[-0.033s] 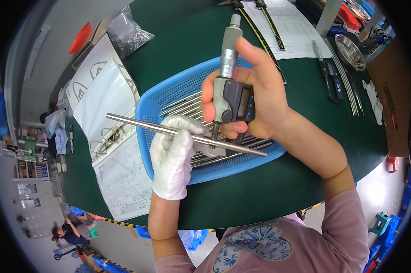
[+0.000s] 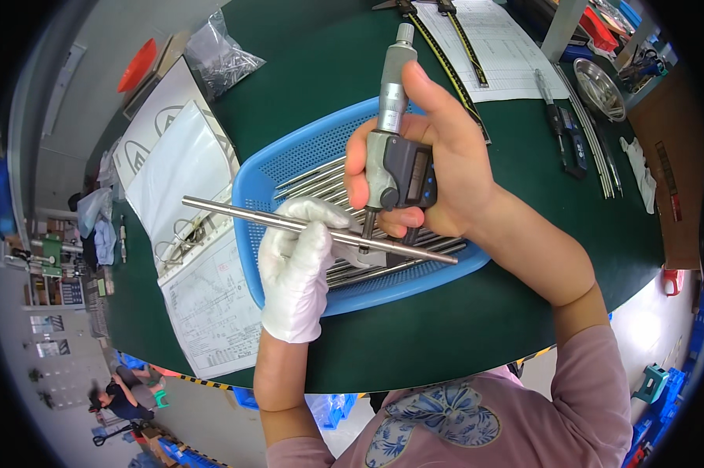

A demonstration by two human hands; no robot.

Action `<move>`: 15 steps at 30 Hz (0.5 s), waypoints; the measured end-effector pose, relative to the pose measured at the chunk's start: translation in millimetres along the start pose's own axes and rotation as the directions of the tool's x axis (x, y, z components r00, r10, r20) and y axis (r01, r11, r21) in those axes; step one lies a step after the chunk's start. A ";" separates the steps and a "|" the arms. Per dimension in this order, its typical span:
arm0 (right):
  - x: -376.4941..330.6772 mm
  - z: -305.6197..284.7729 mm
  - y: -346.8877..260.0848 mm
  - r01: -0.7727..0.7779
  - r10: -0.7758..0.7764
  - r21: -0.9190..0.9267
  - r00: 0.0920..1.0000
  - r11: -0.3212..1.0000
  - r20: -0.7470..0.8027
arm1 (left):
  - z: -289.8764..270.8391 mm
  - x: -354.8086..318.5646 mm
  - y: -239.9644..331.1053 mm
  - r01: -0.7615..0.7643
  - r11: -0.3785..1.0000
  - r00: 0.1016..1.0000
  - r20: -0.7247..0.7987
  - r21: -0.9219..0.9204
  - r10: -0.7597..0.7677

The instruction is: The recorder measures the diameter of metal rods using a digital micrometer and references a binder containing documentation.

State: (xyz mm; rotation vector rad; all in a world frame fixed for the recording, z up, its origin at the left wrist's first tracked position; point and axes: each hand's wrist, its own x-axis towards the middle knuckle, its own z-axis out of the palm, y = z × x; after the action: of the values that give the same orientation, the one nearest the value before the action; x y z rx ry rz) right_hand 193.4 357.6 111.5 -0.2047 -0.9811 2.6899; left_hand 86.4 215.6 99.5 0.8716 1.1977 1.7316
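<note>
In a white glove, my left hand [image 2: 293,269] pinches a slim stepped metal shaft [image 2: 239,212] that slants down to the right. Bare, my right hand [image 2: 453,152] is wrapped round a digital micrometer [image 2: 389,168], its thimble pointing up and its small screen on the right side. The micrometer's lower end meets the shaft to the right of my gloved fingers; whether its faces touch the metal I cannot tell. Beneath both hands stands a blue perforated plastic basket [image 2: 247,179], with many similar metal shafts [image 2: 309,181] lying in it.
Left of the basket lies an open ring binder [image 2: 184,242] with drawings. A plastic bag of metal parts [image 2: 223,58] lies behind it. Calipers [image 2: 465,47] rest on paper at the back. To the right are another micrometer [image 2: 566,132], thin rods [image 2: 594,140] and a metal bowl [image 2: 599,87].
The shaft's right end has tipped up very slightly, and the micrometer has shifted a hair. Both hands keep their grip.
</note>
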 end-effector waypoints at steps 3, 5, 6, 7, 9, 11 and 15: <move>-2.3 -0.4 0.3 0.024 -0.024 -0.003 1.000 1.000 0.001 | 2.1 -1.0 -0.7 0.007 1.000 1.000 -0.013 -0.006 -0.007; -3.0 -1.2 1.0 0.025 -0.025 0.043 1.000 0.999 -0.004 | 1.3 -0.8 -2.9 -0.012 1.000 1.000 -0.018 0.016 0.013; -2.2 -3.4 2.6 0.016 -0.016 0.066 1.000 0.998 0.001 | 1.8 -1.1 -3.3 -0.013 1.000 1.000 -0.017 0.017 0.013; -1.2 -4.2 3.4 0.006 -0.006 0.089 1.000 0.996 0.007 | 2.0 -1.4 -3.0 -0.016 1.000 1.000 -0.021 0.016 0.016; -1.6 -3.2 2.6 -0.009 0.009 0.075 1.000 0.997 0.000 | 1.8 -1.9 -4.5 -0.017 1.000 0.999 -0.026 0.016 0.018; -0.8 -3.1 2.6 -0.023 0.023 0.061 1.000 0.998 -0.012 | -0.3 -1.1 -6.8 -0.051 0.998 0.998 -0.034 0.044 0.052; -2.3 -0.2 -0.3 0.014 -0.014 0.038 1.000 0.999 0.008 | -0.2 -1.7 -2.8 -0.047 0.997 0.999 -0.024 0.057 0.049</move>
State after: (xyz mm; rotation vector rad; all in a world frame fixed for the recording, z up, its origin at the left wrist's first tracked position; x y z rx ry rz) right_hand 195.7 357.3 111.7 -0.1788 -0.9300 2.6958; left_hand 87.6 214.6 96.6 0.9212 1.2574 1.7595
